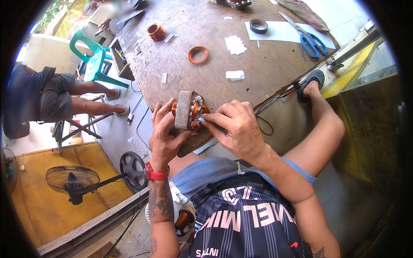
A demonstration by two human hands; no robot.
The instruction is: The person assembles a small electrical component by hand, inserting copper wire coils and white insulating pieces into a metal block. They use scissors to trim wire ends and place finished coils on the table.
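two-handed grip, left hand clasping metal core, right hand arched, fingers pinching whitish strip

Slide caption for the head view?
Left hand holds a copper-wound metal core at the table edge, right hand at its coils.

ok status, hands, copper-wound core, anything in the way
Left hand holding the copper-wound core by the near edge of the table. Right hand pinching what looks like a small pale strip at its windings. Nothing visible blocking either hand.
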